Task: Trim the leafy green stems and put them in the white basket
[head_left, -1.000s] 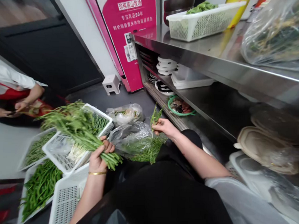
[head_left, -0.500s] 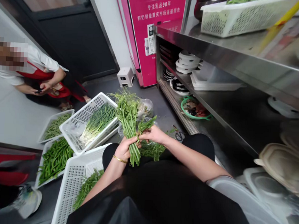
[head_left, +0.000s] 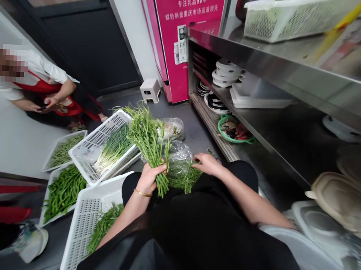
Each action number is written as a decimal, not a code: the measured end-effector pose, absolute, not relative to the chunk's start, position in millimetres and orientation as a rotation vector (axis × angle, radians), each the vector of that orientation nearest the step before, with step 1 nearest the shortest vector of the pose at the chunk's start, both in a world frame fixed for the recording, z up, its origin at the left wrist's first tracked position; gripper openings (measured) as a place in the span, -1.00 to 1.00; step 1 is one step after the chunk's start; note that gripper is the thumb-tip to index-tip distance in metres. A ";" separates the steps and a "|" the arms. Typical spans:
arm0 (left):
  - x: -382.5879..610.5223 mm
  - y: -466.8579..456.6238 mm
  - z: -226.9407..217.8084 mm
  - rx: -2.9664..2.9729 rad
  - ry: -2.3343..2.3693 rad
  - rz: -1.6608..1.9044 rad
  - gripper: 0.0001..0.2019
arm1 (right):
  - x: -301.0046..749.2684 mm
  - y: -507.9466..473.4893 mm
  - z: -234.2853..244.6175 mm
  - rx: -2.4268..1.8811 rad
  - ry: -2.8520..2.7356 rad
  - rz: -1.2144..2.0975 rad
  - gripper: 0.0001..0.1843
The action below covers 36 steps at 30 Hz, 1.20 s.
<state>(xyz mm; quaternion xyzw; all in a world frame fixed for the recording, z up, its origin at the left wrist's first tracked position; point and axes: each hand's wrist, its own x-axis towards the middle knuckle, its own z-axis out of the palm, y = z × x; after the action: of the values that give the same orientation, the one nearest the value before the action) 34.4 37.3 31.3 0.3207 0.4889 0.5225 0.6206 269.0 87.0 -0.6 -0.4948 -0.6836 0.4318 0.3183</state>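
- One bunch of green stems [head_left: 147, 137] was in the left hand [head_left: 151, 177], its leafy tops overlapping the scallion basket's [head_left: 97, 136] right edge.
- At least four white baskets of vegetables stood on the floor: one of scallions [head_left: 113, 149], one of peppers [head_left: 65, 191], one of beans [head_left: 66, 151], one with loose greens [head_left: 106, 223] along its right edge.
- Two clear bags showed: one with pale contents [head_left: 171, 129], and a nearer one [head_left: 179, 149] beside cut stems [head_left: 186, 179].
- One green basket [head_left: 239, 141] sat at the bottom shelf's front edge; one white basket [head_left: 265, 26] stood toward the steel counter's [head_left: 263, 58] left end.
- The left hand was clamped around the bunch's lower stalks, thumb on top, forearm slanting up from below.
- The right hand [head_left: 208, 165], well apart from the left, reached in palm down, fingers bent by the cut stems; whether they pinched anything, I could not tell.
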 end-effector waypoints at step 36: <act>38.6 41.7 17.4 0.892 1.360 1.331 -0.83 | 183.0 62.8 20.2 -1.011 -1.978 0.773 -0.85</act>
<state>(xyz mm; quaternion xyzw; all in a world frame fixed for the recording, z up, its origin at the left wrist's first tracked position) 38.6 41.7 17.4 0.3683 0.5615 0.5497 0.4969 183.0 62.8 20.2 -0.3968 -0.7763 0.3033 0.3847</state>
